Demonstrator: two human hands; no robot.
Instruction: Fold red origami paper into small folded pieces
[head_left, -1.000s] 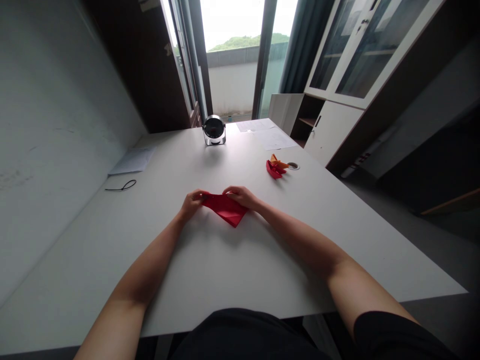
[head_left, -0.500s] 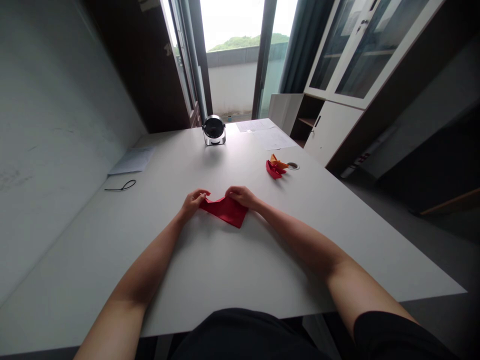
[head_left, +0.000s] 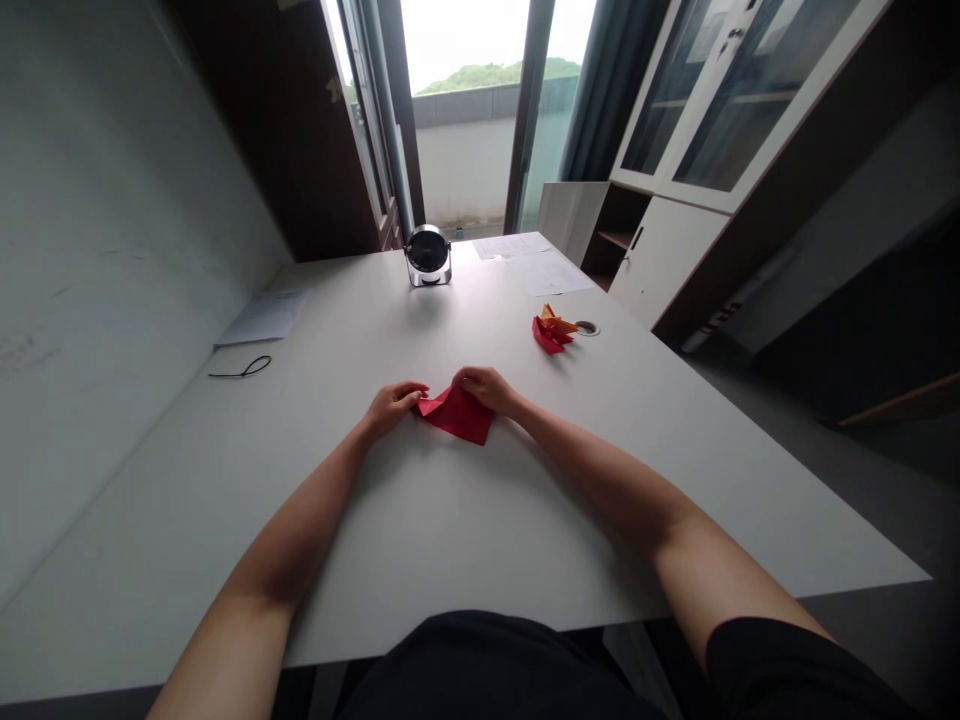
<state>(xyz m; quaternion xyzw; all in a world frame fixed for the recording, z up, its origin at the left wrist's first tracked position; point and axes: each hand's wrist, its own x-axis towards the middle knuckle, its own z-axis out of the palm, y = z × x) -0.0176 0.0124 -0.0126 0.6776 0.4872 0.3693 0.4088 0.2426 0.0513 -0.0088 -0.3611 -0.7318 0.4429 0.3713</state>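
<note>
So the main thing that's changed over the last second is the shape of the red sheet (head_left: pixel 463 415) (looks like paper, can't swear to it). I'll use the round black gadget (head_left: pixel 427 252) on its silver stand as the landmark: the sheet is on the near side of it, a touch to the right, over the white counter (head_left: pixel 480 540).

A second ago the sheet's top edge ran pretty straight between the hands. Half a second later it sagged, and now the left end has come in closer to the right, with a lighter-looking bit turned up there. The low corner on the person's side has also swung a little rightward.

Left hand (head_left: pixel 396 405) has moved slightly inward, thumb and fingers pinched together on the sheet's left end. Right hand (head_left: pixel 486 388) has barely budged, fingers curled closed over the upper right part. Can't tell exactly what its fingertips are doing, or whether the sheet's bottom edge touches the counter.

My read: the shaping is mostly coming from the left hand while the right one anchors, and the sheet isn't settled into a flat form yet. The red and orange folded pieces (head_left: pixel 551 338), right of the gadget and nearer, haven't been touched.
</note>
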